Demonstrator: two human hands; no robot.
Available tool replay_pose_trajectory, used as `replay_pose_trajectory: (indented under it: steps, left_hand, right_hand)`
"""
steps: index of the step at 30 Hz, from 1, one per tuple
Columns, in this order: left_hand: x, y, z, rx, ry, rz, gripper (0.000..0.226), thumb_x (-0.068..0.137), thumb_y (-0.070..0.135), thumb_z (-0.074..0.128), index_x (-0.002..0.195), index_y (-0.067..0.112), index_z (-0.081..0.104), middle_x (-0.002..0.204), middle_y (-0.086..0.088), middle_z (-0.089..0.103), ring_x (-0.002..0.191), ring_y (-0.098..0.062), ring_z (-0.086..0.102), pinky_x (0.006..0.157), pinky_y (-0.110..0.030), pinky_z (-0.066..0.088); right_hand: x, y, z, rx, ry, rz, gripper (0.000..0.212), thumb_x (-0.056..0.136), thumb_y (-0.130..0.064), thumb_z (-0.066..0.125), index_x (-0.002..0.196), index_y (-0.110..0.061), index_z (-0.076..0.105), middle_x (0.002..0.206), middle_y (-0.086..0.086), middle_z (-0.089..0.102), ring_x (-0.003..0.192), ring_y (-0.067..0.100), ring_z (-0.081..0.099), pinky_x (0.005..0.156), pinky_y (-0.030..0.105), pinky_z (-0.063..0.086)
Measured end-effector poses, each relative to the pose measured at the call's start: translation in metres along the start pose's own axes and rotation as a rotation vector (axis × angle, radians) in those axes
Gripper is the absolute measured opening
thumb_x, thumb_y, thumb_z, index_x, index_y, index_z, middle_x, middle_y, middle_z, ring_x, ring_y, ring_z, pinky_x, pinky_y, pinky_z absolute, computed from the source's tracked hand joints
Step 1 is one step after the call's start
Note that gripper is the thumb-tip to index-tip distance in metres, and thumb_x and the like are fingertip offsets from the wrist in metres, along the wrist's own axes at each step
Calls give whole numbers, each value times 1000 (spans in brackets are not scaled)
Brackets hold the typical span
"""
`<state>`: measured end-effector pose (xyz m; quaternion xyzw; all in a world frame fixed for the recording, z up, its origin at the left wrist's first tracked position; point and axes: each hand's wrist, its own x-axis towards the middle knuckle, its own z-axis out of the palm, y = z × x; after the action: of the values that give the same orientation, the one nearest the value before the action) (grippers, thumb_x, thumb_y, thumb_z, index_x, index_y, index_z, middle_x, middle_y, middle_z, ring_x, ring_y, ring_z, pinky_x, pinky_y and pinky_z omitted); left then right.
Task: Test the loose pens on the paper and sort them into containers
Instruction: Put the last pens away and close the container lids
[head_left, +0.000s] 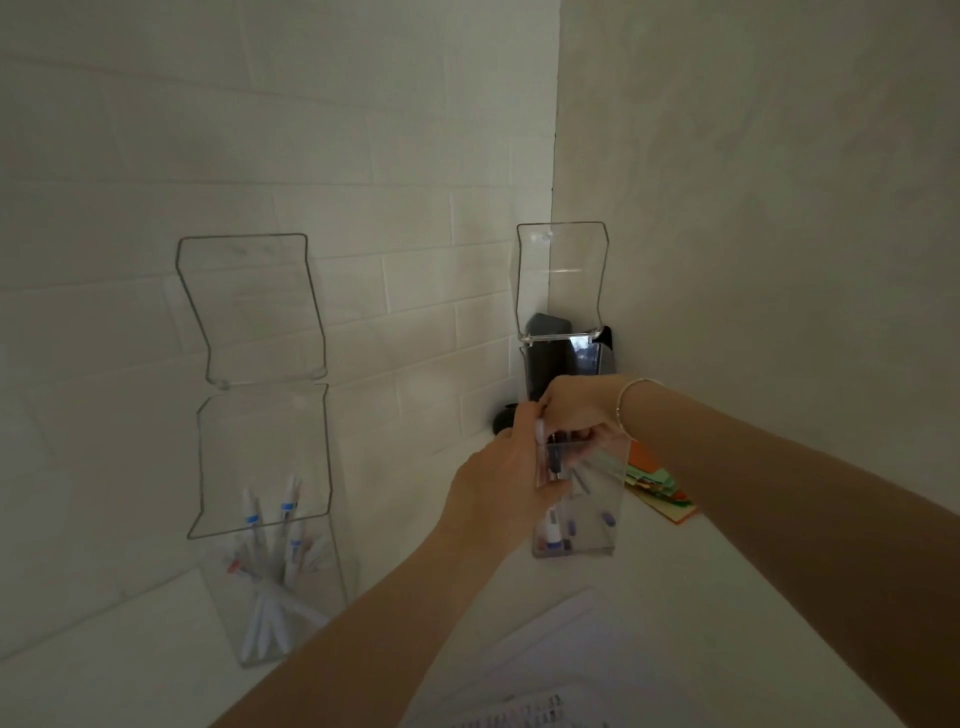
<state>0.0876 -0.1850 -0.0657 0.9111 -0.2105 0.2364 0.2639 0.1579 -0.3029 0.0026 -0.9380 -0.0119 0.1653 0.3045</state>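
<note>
Two clear plastic containers with raised hinged lids stand on a white counter against a tiled wall. The left container (270, 597) holds several white pens with blue and red bands. The right container (597, 514) holds a few pens at its bottom. My left hand (498, 493) grips the left wall of the right container near its rim. My right hand (576, 415) is at the container's opening, its fingers pinched around a dark pen (556, 462) that points down into it.
White paper (561, 649) lies on the counter (130, 649) at the front, with a white basket edge (519, 714) at the bottom. Coloured paper sheets (660, 488) lie right of the right container. A dark appliance (550, 353) stands in the corner behind it.
</note>
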Motion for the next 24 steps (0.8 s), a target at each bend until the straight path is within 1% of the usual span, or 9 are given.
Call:
replay_pose_trajectory:
  steps: [2, 6, 11, 14, 17, 19, 20, 22, 24]
  left_hand:
    - [-1, 1, 0, 5, -2, 3, 61, 83, 38, 66, 130, 23, 29, 103, 1, 61, 86, -15, 61, 64, -26, 47]
    - [-1, 2, -2, 19, -9, 5, 58, 83, 39, 66, 126, 23, 30, 103, 1, 61, 86, -16, 62, 65, -29, 49]
    - [-4, 1, -2, 90, 56, 35, 53, 87, 50, 55, 127, 26, 31, 105, 2, 60, 86, -18, 62, 67, -35, 53]
    - [-2, 1, -5, 122, 150, 69, 59, 89, 53, 50, 136, 27, 28, 111, 3, 52, 93, -15, 58, 66, -24, 46]
    - [3, 0, -9, 79, 176, 49, 74, 83, 53, 60, 141, 27, 22, 122, 2, 43, 106, -13, 50, 70, -21, 44]
    - [6, -2, -8, -78, 133, -10, 89, 77, 48, 70, 144, 27, 16, 138, 2, 33, 121, -9, 40, 85, -22, 42]
    - [8, -2, -9, -217, 83, -57, 97, 74, 44, 74, 146, 27, 11, 146, 4, 25, 126, -4, 31, 92, -21, 36]
    - [12, -2, -10, -521, -66, -172, 110, 73, 34, 78, 149, 27, -2, 149, 12, 17, 128, 2, 21, 98, -17, 25]
    - [14, -3, -11, -702, -214, -258, 115, 74, 23, 78, 149, 27, -10, 145, 15, 21, 129, 3, 21, 92, -9, 23]
  right_hand:
    - [0, -1, -2, 26, -33, 31, 25, 88, -12, 60, 109, 2, 63, 89, 15, 58, 70, 22, 58, 75, 33, 57]
    - [-8, -6, -13, 38, -213, 151, 27, 86, -14, 64, 111, -5, 62, 100, 11, 57, 72, 14, 56, 68, 18, 48]
    - [-30, -15, -29, 39, -229, 142, 32, 87, -10, 62, 118, -3, 59, 118, 18, 61, 88, 26, 65, 75, 29, 56]
    - [-43, -21, -42, 4, 29, 39, 18, 86, -11, 63, 102, -3, 63, 99, 15, 69, 67, 20, 67, 62, 28, 57]
    - [-53, -20, -52, 50, 651, -198, 12, 83, -15, 60, 76, -5, 64, 62, 4, 62, 48, 13, 56, 49, 19, 43]
    - [-54, -14, -54, 167, 1065, -341, 12, 86, -22, 54, 80, -13, 59, 62, -5, 53, 53, 9, 49, 50, 20, 36]
    - [-49, -12, -55, 256, 1152, -374, 11, 88, -26, 51, 87, -16, 57, 65, -8, 50, 56, 7, 47, 52, 22, 36]
    - [-32, -10, -59, 518, 1085, -370, 24, 92, -35, 49, 107, -17, 53, 72, -8, 47, 60, 4, 45, 64, 24, 39]
    - [-21, -11, -67, 884, 794, -274, 46, 90, -53, 48, 120, -18, 46, 81, -3, 48, 70, 7, 45, 76, 26, 39]
